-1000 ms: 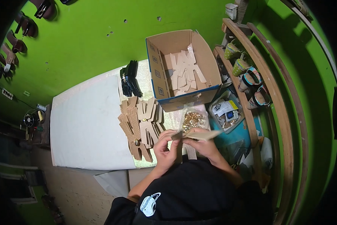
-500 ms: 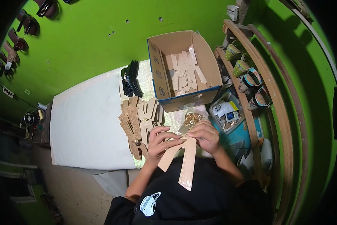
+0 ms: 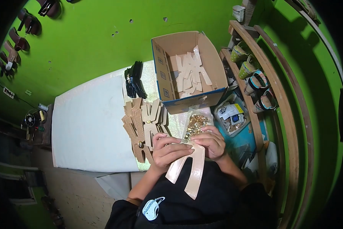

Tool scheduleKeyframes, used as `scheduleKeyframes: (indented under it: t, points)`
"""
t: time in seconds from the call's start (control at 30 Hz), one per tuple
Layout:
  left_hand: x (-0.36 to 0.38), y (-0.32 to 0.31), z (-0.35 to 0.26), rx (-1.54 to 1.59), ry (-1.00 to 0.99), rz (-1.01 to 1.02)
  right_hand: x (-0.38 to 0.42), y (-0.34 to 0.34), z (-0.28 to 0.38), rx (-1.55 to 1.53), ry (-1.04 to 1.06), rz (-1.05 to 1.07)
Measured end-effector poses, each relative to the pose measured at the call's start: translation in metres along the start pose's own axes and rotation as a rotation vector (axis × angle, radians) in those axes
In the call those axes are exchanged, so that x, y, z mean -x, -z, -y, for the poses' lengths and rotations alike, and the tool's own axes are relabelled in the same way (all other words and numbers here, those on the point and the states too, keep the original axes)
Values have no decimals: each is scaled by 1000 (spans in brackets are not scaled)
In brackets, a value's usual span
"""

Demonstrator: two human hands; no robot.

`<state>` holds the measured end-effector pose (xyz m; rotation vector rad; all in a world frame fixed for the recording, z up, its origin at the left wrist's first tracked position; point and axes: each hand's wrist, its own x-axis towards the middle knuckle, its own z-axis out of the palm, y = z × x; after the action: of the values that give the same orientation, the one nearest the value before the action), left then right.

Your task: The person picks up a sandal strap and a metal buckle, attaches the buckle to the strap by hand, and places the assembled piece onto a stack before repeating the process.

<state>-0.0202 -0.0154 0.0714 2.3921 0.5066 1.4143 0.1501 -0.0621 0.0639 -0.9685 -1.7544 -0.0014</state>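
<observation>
- Between the two hands, close over the black garment [image 3: 217, 183] and just in front of the ornament tub, hangs a pale beige strap piece [image 3: 196, 168]: smooth, glossy, with two flat, blunt-ended tails spreading downward.
- The left hand [image 3: 169, 149] has its fingers bent and nearly closed over the strap's upper left side; its thumb is hidden.
- The right hand [image 3: 210, 142] pinches the narrow upper part with curled fingers, leaving no visible gap.
- Beyond them, a translucent plastic tub [image 3: 208, 113] is heaped with shiny gold-coloured ornaments [image 3: 196, 124].
- Left of the tub lie stacked straps: a tan stack with a grid-like embossed texture [image 3: 131, 118], topped by a teardrop ornament [image 3: 141, 144], and a smoother beige stack [image 3: 150, 110]. Behind them sits a bundle of glossy black straps [image 3: 135, 82].
- A brown cardboard box [image 3: 190, 101], blue along its edges and printed with small square marks, holds loose pale cut pieces [image 3: 190, 72].
- On the right, a second clear tub [image 3: 232, 133] contains packets with a yellow label [image 3: 238, 108]; its writing is too small to read.
- Pale lettering marks the garment's white cup-like print [image 3: 151, 209], but it is illegible.
</observation>
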Motion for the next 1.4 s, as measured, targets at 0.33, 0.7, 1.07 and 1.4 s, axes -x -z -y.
scheduleKeyframes:
  t: [0.33,0.7,1.07,1.4]
  points:
    - [-4,2,-1,82,-11,114,7,2,2,-74,-149,25]
    - [14,-8,17,239,157,-52,0,-18,-5,-175,-279,114]
    - [48,2,42,315,718,-167,17,-75,-19,-392,-682,303]
    - [86,13,96,613,1164,-239,27,-156,-56,-729,-896,342]
